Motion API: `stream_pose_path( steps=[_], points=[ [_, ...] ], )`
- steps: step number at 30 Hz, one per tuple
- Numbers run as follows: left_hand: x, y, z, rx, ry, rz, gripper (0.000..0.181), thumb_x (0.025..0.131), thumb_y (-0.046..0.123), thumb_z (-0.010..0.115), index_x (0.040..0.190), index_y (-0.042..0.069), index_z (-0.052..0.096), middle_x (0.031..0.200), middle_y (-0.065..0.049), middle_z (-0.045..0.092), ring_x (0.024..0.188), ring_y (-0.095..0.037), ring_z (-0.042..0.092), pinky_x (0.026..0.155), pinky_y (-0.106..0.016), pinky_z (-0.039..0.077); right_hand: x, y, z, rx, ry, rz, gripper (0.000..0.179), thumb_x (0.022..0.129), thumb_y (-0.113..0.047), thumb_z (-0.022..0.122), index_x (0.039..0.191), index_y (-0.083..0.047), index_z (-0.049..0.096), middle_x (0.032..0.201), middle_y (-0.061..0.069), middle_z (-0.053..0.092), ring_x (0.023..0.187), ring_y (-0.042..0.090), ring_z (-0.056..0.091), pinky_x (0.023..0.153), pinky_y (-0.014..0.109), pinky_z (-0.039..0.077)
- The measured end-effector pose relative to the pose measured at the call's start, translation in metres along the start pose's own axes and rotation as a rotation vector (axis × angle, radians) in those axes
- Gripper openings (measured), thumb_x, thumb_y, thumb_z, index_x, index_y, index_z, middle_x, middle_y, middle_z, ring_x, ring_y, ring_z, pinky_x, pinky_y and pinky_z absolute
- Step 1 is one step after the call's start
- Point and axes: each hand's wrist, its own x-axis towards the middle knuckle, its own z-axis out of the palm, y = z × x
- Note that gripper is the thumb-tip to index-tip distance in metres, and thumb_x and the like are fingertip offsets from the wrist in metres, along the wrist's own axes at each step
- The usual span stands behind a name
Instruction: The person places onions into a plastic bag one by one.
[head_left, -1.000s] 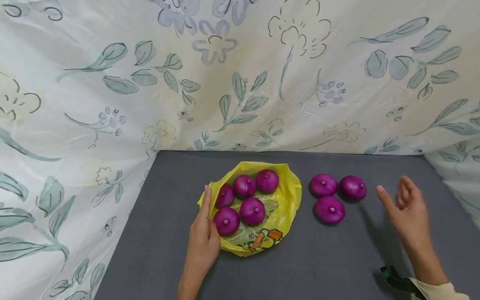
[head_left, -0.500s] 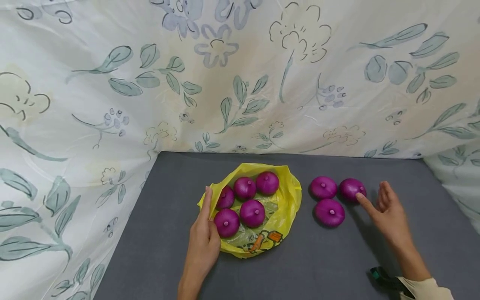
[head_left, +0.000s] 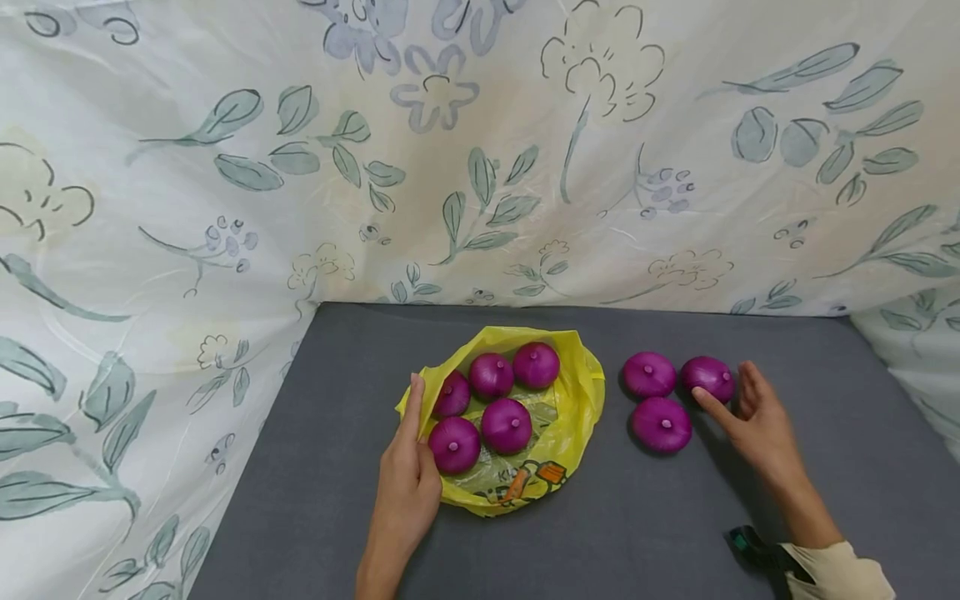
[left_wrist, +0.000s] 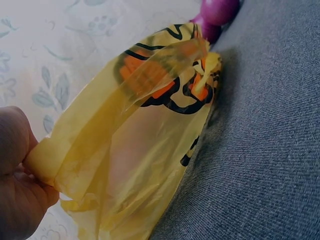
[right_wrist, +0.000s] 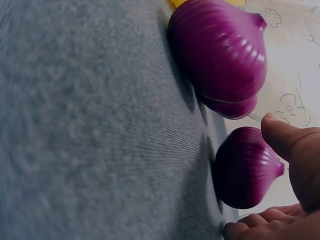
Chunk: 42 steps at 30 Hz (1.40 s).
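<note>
My left hand (head_left: 407, 483) pinches the left rim of a yellow plastic bag (head_left: 577, 417), which lies with its mouth wide and several purple onions (head_left: 506, 426) inside. The left wrist view shows the thumb and fingers on the bag's edge (left_wrist: 75, 150). To the right of the bag, three more onions sit close together on the table: one at the back (head_left: 648, 374), one in front (head_left: 661, 425) and one at the right (head_left: 708, 379). Around the right onion my right hand (head_left: 757, 433) is spread, thumb on the near side and fingers beyond; contact is unclear in the right wrist view.
A dark grey cloth (head_left: 315, 500) covers the table. Behind it and along the sides hangs a pale sheet printed with flowers and leaves (head_left: 480, 167). A black strap with a dark device (head_left: 757, 550) is on the right wrist, by a cream sleeve (head_left: 836, 573).
My right hand has moved left, from beside the right onion to around it. The left hand, the bag and the onions have stayed in place.
</note>
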Motion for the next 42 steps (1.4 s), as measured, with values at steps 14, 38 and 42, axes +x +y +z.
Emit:
stream_pose_path(
  steps=[14,38,42],
  points=[
    [0.0,-0.003,-0.003,-0.015,0.002,-0.015,0.088,0.099,-0.017,0.043,0.171,0.029,0.022,0.173,0.002,0.03,0.127,-0.015,0.049,0.072,-0.027,0.042,0.002,-0.007,0.011,-0.029,0.021,-0.004,0.102,0.1,-0.041,0.073,0.172,-0.01,0.007,0.174,0.017,0.014,0.154,0.047,0.024,0.096,-0.004,0.025],
    [0.0,-0.002,-0.002,-0.006,-0.003,-0.01,0.088,0.099,-0.017,0.043,0.171,0.029,0.022,0.173,0.002,0.029,0.127,-0.027,0.052,0.076,-0.027,0.042,0.004,-0.009,0.004,0.018,0.143,0.076,0.094,0.096,-0.039,0.08,0.169,-0.012,0.028,0.166,0.021,0.036,0.15,0.024,0.042,0.089,0.0,0.04],
    [0.001,-0.001,-0.002,-0.012,-0.001,-0.008,0.088,0.099,-0.017,0.044,0.171,0.029,0.023,0.172,-0.002,0.032,0.12,-0.027,0.053,0.064,-0.027,0.039,0.002,-0.016,0.0,0.023,0.163,0.089,0.094,0.095,-0.041,0.08,0.17,-0.019,0.027,0.168,0.016,0.034,0.151,0.022,0.041,0.094,0.002,0.039]
  ],
)
